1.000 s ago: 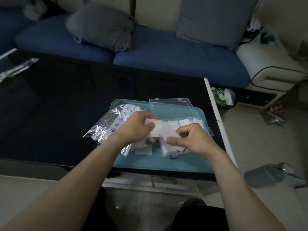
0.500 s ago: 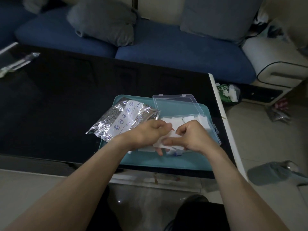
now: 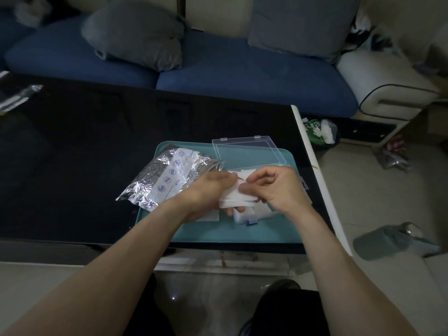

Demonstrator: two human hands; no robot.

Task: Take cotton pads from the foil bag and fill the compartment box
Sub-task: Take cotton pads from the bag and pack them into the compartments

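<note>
A small stack of white cotton pads [image 3: 236, 198] is held between both hands above the near side of the clear compartment box [image 3: 261, 213]. My left hand [image 3: 208, 190] grips the stack from the left and below. My right hand [image 3: 274, 187] pinches its top pad with thumb and fingers. The box's clear lid [image 3: 247, 152] stands open at the back, and white pads show inside the box behind my hands. The crumpled foil bag [image 3: 167, 177] lies left of the box, its mouth toward my left hand. A loose pad [image 3: 208, 217] lies under my left wrist.
Box and bag sit on a teal tray [image 3: 242, 234] near the right end of a black glossy table [image 3: 72, 154]. Another foil wrapper [image 3: 17, 98] lies at the table's far left. A blue sofa with grey cushions [image 3: 135, 32] stands behind. Litter lies on the floor at right.
The hands had spread a wide pad between them, then came together. Now they hold a compact stack slightly higher, with my right hand picking at its top.
</note>
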